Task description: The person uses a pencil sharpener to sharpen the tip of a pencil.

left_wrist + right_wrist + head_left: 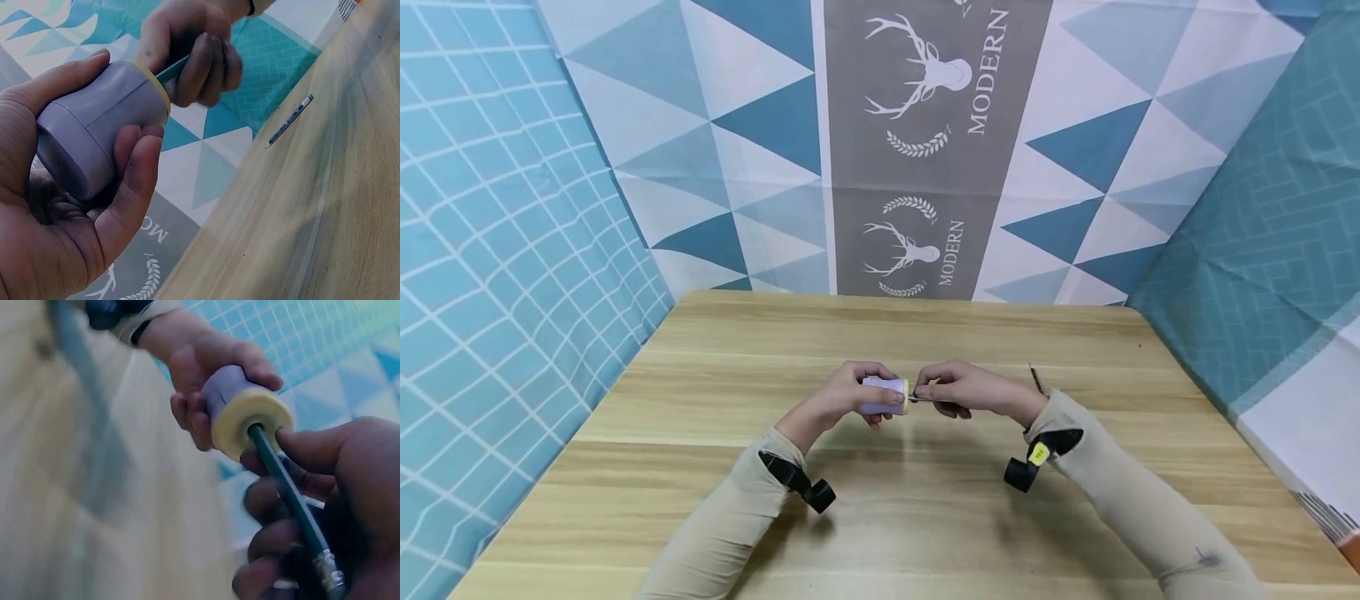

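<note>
My left hand [857, 395] grips a lavender pencil sharpener [103, 122], a rounded barrel with a cream-yellow end [250, 425]. A dark green pencil [290, 494] has its front in the hole of that end, so its tip is hidden. My right hand [958, 388] holds this pencil close to the sharpener, thumb and fingers around it, as the right wrist view shows. Both hands are above the table. On the tabletop beyond the right wrist lies a second, dark pencil [290, 120], its sharpened point visible in the left wrist view.
The wood-grain table [737, 333] spreads beneath both arms. Patterned cloth [760, 125] hangs behind its far edge, with blue gridded cloth [497, 217] to the left and teal cloth [1262, 225] to the right.
</note>
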### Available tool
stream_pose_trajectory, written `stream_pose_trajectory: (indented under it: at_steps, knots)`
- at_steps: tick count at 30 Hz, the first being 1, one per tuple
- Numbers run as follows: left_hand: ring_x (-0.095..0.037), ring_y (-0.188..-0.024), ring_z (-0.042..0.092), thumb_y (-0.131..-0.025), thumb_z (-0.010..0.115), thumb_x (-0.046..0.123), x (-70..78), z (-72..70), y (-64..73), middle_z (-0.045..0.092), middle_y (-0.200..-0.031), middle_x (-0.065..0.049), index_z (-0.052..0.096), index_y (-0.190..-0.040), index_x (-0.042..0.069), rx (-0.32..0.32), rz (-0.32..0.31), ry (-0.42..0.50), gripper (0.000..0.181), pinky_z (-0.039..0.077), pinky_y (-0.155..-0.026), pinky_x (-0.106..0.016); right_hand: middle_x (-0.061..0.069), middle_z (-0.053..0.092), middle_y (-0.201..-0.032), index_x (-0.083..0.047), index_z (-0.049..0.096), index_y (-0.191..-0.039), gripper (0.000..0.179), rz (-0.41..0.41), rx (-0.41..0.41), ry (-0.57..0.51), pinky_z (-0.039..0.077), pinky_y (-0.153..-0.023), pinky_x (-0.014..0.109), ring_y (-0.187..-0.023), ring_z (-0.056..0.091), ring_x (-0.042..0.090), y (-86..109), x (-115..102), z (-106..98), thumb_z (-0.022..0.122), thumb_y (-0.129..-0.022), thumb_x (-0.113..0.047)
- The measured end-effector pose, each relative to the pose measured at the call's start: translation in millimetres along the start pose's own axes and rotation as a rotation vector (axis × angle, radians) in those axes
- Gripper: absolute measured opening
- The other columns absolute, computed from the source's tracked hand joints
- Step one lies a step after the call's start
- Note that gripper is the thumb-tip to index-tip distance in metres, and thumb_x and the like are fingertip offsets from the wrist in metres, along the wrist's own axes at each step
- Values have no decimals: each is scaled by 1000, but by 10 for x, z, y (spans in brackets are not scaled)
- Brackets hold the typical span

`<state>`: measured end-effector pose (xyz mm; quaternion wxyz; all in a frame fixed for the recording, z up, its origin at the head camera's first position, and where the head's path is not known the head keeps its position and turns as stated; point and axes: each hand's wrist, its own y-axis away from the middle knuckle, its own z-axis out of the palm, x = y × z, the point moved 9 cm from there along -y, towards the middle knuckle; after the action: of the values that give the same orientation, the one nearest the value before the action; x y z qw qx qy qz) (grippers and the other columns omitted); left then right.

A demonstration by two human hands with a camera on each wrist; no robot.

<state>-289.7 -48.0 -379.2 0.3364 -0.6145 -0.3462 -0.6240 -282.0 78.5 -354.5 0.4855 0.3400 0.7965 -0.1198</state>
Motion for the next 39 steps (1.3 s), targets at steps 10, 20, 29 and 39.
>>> stream_pose_trajectory:
  at_steps: [10, 20, 29, 39]
  knots:
    - [-16, -53, 60, -84, 72, 12, 7, -54, -9, 64, -83, -14, 62, -111, -10, 17, 0, 23, 36, 55, -49, -29, 0, 58, -75, -6, 69, -100, 14, -784, 599, 969, 45, -50, 21, -58, 51, 8, 446, -526, 126, 64, -99, -19]
    - [-17, -57, 61, -83, 73, 12, 9, -18, -8, 63, -87, -14, 60, -113, -10, 11, -17, -1, 39, 56, -50, -29, 0, 55, -64, -7, 67, -86, 29, -1045, 791, 1488, 42, -43, 24, -51, 47, 13, 503, -515, 408, 46, -104, -11]
    - [-17, -56, 61, -82, 73, 9, 3, -65, 6, 63, -82, -13, 64, -106, -8, 31, -20, -9, 31, 55, -48, -28, -5, 45, -58, -8, 53, -84, 27, -905, 484, 1006, 29, -43, 16, -48, 33, 3, 294, -537, 290, 41, -108, -16]
    - [-16, -54, 61, -83, 72, 5, 42, -77, 6, 64, -83, -14, 64, -104, -6, 26, -6, 8, 25, 56, -48, -28, -10, 38, -60, -8, 53, -83, 18, -427, 102, 343, 31, -45, 22, -48, 31, 1, -30, -371, 50, 56, -100, -3]
